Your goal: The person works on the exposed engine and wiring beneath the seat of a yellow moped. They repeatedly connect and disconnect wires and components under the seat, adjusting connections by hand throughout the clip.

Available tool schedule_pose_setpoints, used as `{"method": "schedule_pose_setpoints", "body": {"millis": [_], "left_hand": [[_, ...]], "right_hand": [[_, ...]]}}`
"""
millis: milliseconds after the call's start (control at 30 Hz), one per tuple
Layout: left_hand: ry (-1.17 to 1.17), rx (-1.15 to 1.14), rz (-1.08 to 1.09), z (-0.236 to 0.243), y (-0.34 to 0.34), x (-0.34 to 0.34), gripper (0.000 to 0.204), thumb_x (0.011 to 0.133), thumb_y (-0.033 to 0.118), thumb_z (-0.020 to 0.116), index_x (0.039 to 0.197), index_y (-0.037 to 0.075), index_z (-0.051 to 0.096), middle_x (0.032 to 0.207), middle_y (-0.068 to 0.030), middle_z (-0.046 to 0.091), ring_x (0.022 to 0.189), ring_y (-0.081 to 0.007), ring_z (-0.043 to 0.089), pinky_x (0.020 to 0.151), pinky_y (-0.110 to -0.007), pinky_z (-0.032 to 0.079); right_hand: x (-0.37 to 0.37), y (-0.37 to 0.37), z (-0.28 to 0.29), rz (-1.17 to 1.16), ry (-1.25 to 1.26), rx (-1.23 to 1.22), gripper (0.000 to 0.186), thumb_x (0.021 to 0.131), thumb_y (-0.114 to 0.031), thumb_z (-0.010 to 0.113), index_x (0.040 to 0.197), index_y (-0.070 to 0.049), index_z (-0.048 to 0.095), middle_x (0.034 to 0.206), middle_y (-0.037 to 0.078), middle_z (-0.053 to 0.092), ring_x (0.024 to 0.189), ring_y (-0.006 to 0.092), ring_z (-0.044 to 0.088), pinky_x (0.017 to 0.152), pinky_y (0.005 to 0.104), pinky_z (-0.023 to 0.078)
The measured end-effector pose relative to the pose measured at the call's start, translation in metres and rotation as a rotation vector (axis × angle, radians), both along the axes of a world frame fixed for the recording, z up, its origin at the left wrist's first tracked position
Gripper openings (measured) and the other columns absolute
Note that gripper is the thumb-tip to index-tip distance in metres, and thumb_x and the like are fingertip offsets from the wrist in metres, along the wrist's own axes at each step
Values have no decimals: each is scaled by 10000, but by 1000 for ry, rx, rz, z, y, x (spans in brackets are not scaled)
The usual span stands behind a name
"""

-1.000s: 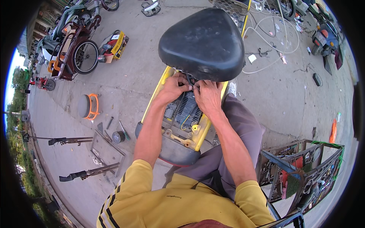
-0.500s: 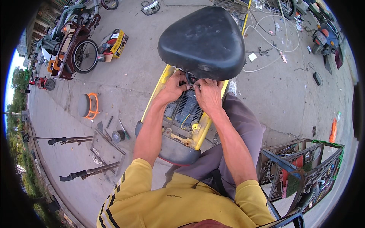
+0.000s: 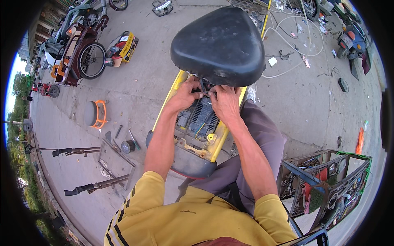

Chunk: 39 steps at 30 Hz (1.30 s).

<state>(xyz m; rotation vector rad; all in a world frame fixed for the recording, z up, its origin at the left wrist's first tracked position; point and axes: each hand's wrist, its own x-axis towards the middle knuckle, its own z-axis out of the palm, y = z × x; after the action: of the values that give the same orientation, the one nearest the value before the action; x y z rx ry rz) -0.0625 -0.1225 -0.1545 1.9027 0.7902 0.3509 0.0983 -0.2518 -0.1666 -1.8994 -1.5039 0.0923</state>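
Observation:
A yellow scooter frame (image 3: 223,141) stands before me with its inner parts exposed, under a worn black saddle (image 3: 217,45). Both hands reach in just below the saddle's near edge. My left hand (image 3: 185,95) has its thumb and fingers pinched together; my right hand (image 3: 224,98) faces it closely, fingers also bent in a pinch. Something small and dark, perhaps wiring, lies between the fingertips, too small to name. Right below the hands sits a finned grey controller box (image 3: 203,119), with a yellow-green wire (image 3: 200,130) next to it. The saddle partly hides the fingers.
On the left stand an orange-legged round stool (image 3: 96,114), a roll of black tape (image 3: 128,146), hand tools and a metal frame (image 3: 117,162). A metal rack of tools and parts (image 3: 324,184) is close on my right. Pale hose (image 3: 316,53) coils across the ground at back right.
Both hands stay at the same spot under the saddle. The left fingers have shifted very slightly; nothing else has visibly moved.

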Motion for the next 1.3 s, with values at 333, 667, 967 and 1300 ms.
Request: {"method": "schedule_pose_setpoints", "body": {"millis": [333,667,967,1300], "left_hand": [[-3,-45,55,2,-3,4,100,896,4,826,948,-47,756,1325,-91,628,1197,-251,624,1022,-387,496],[-4,46,50,-1,-6,4,104,888,-23,799,978,-52,757,1364,-129,633,1206,-292,628,1016,-407,503],[-14,17,28,-1,-1,2,128,883,22,835,977,-35,770,1348,-121,629,1230,-287,619,1049,-393,495],[-41,4,43,-12,-2,3,103,927,-44,787,1026,-57,763,1394,-93,622,1247,-242,626,1051,-379,506]], "right_hand": [[1,-1,0,5,15,14,122,893,-149,785,987,-74,764,1159,106,717,1247,334,622,1112,563,372],[1,0,-3,11,3,7,95,938,-141,740,1007,-83,772,1156,107,719,1244,335,613,1123,552,351],[2,0,-1,23,12,-1,95,955,-121,721,1021,-82,777,1150,108,718,1242,335,613,1131,546,343],[4,-1,-2,29,28,2,107,960,-116,704,1027,-89,783,1128,117,732,1223,337,624,1129,543,338]]}}
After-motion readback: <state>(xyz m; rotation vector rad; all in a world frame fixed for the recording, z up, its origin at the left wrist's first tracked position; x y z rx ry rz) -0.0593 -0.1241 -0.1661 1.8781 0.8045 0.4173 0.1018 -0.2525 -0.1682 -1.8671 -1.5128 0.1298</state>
